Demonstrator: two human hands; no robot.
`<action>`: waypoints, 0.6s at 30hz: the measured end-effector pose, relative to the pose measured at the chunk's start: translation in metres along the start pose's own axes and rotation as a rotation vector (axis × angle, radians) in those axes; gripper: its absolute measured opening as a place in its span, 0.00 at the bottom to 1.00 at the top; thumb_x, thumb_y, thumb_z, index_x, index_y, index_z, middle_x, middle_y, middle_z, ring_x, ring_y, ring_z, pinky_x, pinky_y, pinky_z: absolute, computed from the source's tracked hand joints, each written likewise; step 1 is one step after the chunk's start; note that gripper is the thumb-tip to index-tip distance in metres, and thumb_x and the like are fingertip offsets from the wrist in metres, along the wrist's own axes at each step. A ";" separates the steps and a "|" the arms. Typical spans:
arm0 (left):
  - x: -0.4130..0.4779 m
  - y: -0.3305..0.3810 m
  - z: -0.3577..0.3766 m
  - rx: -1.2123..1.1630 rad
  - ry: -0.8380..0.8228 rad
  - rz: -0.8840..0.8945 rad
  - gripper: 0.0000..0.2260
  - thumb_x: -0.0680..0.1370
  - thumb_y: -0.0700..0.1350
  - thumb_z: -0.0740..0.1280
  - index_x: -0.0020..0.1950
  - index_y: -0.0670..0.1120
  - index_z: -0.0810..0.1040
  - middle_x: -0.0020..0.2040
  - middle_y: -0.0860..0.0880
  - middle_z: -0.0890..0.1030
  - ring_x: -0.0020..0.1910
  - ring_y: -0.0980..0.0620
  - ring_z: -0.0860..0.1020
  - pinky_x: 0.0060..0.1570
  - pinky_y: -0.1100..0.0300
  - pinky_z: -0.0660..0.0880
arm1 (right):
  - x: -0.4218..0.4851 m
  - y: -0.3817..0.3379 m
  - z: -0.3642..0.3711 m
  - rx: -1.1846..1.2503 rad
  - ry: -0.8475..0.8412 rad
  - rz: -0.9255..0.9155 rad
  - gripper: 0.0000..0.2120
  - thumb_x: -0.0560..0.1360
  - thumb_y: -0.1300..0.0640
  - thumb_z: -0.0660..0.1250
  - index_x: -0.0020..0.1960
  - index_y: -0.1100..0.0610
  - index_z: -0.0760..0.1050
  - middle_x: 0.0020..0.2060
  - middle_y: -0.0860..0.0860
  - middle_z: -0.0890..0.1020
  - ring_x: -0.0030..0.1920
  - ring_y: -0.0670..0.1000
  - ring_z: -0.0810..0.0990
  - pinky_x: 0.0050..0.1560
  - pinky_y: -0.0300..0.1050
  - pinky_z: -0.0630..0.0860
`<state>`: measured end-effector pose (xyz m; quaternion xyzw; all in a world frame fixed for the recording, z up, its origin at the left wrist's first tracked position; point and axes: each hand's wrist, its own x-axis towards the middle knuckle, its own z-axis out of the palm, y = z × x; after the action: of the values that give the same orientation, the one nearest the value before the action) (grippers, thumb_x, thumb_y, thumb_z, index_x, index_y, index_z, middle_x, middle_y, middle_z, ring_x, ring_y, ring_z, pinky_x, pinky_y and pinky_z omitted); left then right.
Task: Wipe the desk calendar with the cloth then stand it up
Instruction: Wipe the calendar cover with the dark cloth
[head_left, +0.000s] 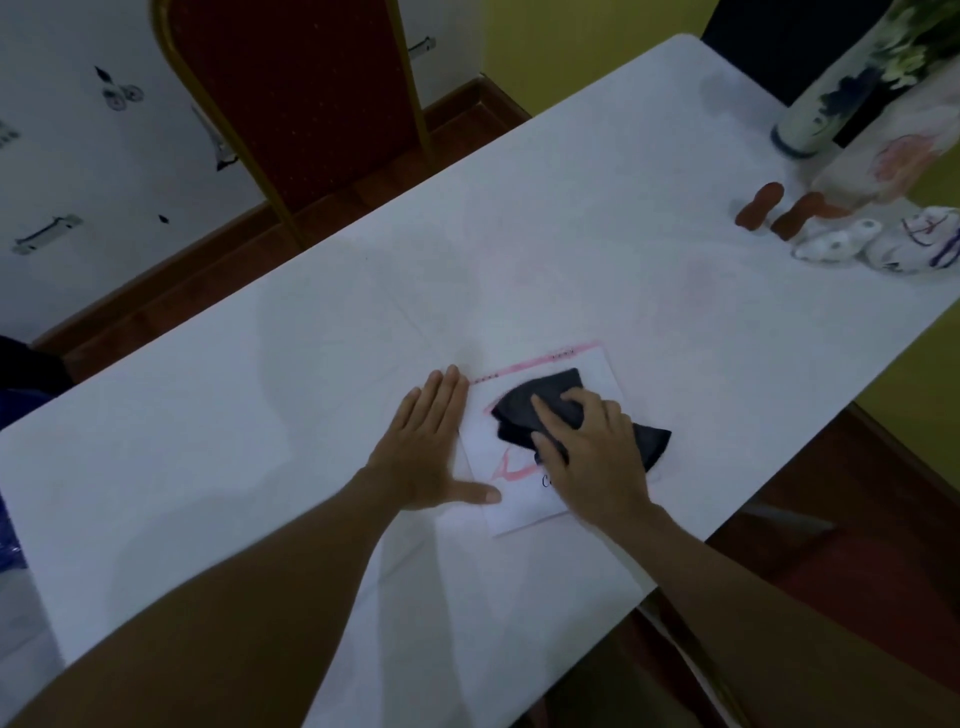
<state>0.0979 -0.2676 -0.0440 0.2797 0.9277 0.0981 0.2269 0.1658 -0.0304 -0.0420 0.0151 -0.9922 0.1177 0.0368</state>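
Chair (306, 98): a red-backed, gold-framed one is standing off the bench's far edge, toward 11 o'clock from the hands.
Bench (260, 415): a white cover is lying over it, running from 7 o'clock up to 1 o'clock across the view.
Left hand (431, 447): it is lying flat and open, palm down, fingers together pointing toward 12 o'clock, thumb spread toward 3 o'clock. It is gripping nothing; its fingers' edge and thumb are pressing against the calendar's left side.
Desk calendar (524, 512): it is lying flat on the bench near the near-right edge, between the two hands, a pink strip running along its far edge.
Writing: a dark "C" is showing at the calendar's lower part beside the right hand; the rest is hidden.
Cloth (540, 410): dark, crumpled, it is lying on the calendar, one end spilling off toward 3 o'clock.
Right hand (592, 457): palm down, fingers partly curled and spread, it is pressing on top of the cloth.
Vase (831, 98): a painted one is standing at the far right corner, at 1 o'clock, with small blurred ornaments just beside it.
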 end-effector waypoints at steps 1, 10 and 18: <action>0.000 0.000 0.000 0.005 0.008 0.000 0.64 0.59 0.85 0.55 0.78 0.46 0.31 0.78 0.48 0.30 0.76 0.51 0.28 0.75 0.50 0.35 | 0.005 0.007 -0.002 -0.004 0.015 0.047 0.20 0.80 0.45 0.61 0.70 0.49 0.75 0.62 0.58 0.76 0.55 0.60 0.74 0.52 0.53 0.73; -0.001 0.002 -0.002 0.001 0.009 -0.012 0.64 0.59 0.84 0.54 0.76 0.46 0.28 0.76 0.49 0.27 0.75 0.51 0.27 0.75 0.50 0.35 | 0.003 -0.017 0.007 0.014 0.005 -0.037 0.19 0.80 0.46 0.62 0.69 0.48 0.75 0.59 0.57 0.76 0.53 0.59 0.75 0.50 0.52 0.71; -0.001 0.003 -0.004 -0.006 0.008 -0.010 0.64 0.59 0.84 0.55 0.75 0.46 0.26 0.76 0.49 0.27 0.75 0.51 0.27 0.74 0.52 0.34 | 0.032 -0.028 0.007 0.022 0.079 0.319 0.19 0.78 0.47 0.64 0.68 0.47 0.76 0.57 0.57 0.74 0.53 0.58 0.72 0.50 0.53 0.69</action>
<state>0.0983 -0.2661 -0.0392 0.2741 0.9297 0.1010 0.2243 0.1345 -0.0602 -0.0402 -0.1469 -0.9785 0.1335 0.0564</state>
